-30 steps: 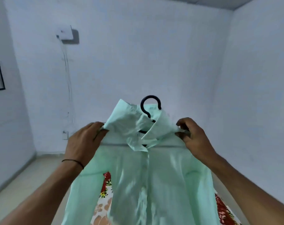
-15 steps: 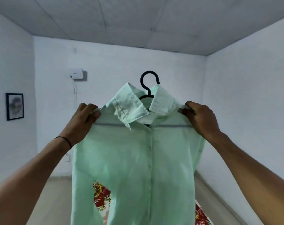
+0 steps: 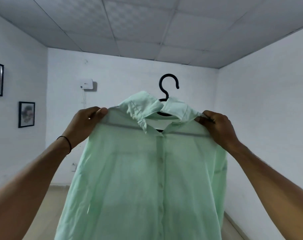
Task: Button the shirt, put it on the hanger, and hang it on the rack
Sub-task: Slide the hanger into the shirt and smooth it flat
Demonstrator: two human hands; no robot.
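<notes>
With left hand (image 3: 85,124) and right hand (image 3: 216,129) curled tight on the shoulders of the shirt (image 3: 138,179). Lifted higher than a second ago, up in the air before the wall, so likely ready for a rack not seen here. Pale green, thin, buttoned, on the black hanger (image 3: 168,75), with a crumpled collar

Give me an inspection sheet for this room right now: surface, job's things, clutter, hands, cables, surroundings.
surface: nothing seen.
job's things: mint green button-up shirt on black plastic hanger, held up in the air.
clutter: nothing seen.
hands: left hand and right hand each grip a shoulder of the shirt.
cables: thin wire hangs below white wall box.
surroundings: two black-framed pictures on left wall, tiled ceiling, pale floor.
</notes>
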